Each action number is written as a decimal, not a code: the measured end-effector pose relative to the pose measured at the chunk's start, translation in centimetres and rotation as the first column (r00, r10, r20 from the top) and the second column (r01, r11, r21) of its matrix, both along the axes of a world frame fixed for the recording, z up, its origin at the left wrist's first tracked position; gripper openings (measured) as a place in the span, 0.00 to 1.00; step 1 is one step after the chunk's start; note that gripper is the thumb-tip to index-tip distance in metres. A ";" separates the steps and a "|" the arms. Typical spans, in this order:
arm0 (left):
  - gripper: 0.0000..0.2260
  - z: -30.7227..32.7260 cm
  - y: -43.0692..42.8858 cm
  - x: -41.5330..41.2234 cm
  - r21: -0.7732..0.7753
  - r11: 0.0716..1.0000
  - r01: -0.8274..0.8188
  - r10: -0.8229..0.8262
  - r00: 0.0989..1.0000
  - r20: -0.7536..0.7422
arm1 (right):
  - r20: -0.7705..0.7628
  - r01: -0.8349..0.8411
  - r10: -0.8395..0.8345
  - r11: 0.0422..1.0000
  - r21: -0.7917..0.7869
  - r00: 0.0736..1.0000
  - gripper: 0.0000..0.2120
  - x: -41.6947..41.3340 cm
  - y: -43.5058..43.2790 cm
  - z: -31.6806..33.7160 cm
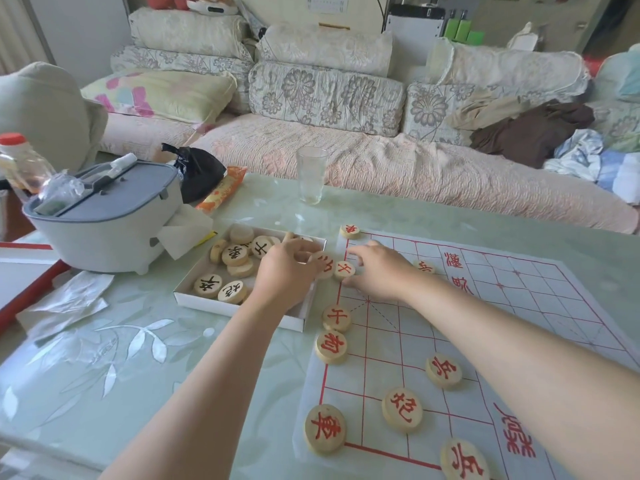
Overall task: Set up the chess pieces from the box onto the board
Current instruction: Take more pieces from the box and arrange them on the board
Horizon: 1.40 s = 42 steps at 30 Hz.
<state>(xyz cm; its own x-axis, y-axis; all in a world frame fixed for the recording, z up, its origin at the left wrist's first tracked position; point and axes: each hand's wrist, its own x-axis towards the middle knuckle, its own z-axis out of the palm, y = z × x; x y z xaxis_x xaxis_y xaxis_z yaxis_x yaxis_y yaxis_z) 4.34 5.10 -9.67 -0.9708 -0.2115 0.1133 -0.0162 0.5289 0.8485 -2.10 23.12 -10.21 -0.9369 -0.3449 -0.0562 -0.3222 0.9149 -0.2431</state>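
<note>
While the left hand (284, 276) grips a red-lettered disc (325, 265), the right hand (381, 271) pinches a second disc (344, 270) at the board (519, 306) edge.

The left hand (287, 271) covers the 3 o'clock side of the box (225, 306) and hides the pieces under it. It also hides half of a red-marked piece (327, 266), and how it holds that one cannot be told. The right hand (381, 271) hides part of the board (540, 289) and most of a half-hidden piece (424, 266) at its 3 o'clock side. It is unclear if it pinches or just touches the little piece (344, 270). The board is cut off at 5 o'clock. The bottom piece (464, 460) at 6 o'clock and a bottle (17, 161) at 9 o'clock are cut off too.
</note>
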 end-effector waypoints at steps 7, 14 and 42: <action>0.11 0.3 1.2 0.2 0.242 0.970 0.007 -0.013 1.000 0.027 | -0.086 -0.220 0.203 0.873 -0.434 0.975 0.24 3.0 -0.2 2.6; 0.08 0.4 1.1 0.7 -0.037 0.999 0.002 0.001 0.998 0.061 | -0.049 -0.179 0.173 0.921 -0.347 0.984 0.19 3.3 1.0 2.1; 0.15 -1.8 -5.6 0.6 -0.544 0.838 0.025 0.027 0.996 0.086 | 0.031 -0.180 0.179 0.983 0.023 0.983 0.17 0.2 -8.2 2.5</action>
<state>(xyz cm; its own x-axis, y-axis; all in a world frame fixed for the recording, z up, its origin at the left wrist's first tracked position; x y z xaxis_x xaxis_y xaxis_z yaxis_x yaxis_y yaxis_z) 4.94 -0.50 -11.49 -0.9819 -0.1416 0.1260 -0.0768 0.9049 0.4186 -1.91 14.93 -7.71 -0.8579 -0.5053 -0.0928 -0.4750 0.8490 -0.2316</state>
